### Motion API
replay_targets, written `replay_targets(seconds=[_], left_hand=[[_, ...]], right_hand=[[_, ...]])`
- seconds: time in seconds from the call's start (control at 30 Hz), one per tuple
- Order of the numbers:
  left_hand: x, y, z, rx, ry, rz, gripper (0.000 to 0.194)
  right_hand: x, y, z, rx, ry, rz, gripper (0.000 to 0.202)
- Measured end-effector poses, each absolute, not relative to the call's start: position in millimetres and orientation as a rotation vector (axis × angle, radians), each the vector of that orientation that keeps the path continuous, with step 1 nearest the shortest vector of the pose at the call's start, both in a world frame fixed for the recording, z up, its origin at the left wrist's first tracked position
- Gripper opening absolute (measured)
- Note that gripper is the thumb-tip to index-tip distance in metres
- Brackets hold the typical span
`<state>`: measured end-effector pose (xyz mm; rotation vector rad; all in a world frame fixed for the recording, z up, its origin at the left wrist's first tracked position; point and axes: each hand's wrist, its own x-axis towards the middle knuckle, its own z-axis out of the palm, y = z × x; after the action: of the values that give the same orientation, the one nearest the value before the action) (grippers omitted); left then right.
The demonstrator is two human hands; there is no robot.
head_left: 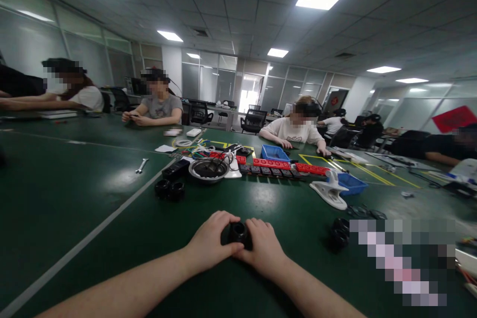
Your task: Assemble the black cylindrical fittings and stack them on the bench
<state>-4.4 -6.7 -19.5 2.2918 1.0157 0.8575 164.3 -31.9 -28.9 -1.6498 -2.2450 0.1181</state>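
Note:
Low in the middle of the head view, a short black ring-shaped part [238, 231] with a round hole in its top is upright at the green tabletop. My left hand [212, 236] curls round its left side, thumb in front and fingers behind. From the right, my right hand [264, 246] closes on the same part, its thumb near the left thumb. Whether the part rests on the table or is lifted slightly, I cannot tell. Similar black parts [169, 190] lie ahead to the left, and more black parts [340, 232] lie to the right.
Ahead are a round metal pan-like dish [208, 171] with cables, red strips [271, 163], a blue bin [275, 153], another blue bin [352, 185] and a white clamp-shaped stand [331, 190]. A wrench [141, 165] lies left. Several people sit around the table.

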Motion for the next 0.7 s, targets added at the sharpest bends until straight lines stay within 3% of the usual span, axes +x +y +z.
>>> replay_targets(seconds=[0.1, 0.33, 0.57, 0.7], left_hand=[[-6.5, -6.5, -18.6, 2.278, 1.022, 0.857, 0.039], [-10.6, -3.1, -11.5, 2.36, 0.78, 0.733, 0.042], [-10.5, 4.4, -12.9, 2.346, 0.69, 0.718, 0.046], [-6.3, 0.2, -15.3, 2.325, 0.85, 0.758, 0.043]], right_hand=[[175.5, -25.4, -25.7, -1.46, -2.304, 0.363, 0.044], [193.2, -11.8, -15.8, -1.253, -2.371, 0.783, 0.037], [196.6, -6.3, -14.8, -1.208, -2.343, 0.912, 0.031], [187.1, -10.5, -23.8, -1.47, -2.256, 0.753, 0.039]])
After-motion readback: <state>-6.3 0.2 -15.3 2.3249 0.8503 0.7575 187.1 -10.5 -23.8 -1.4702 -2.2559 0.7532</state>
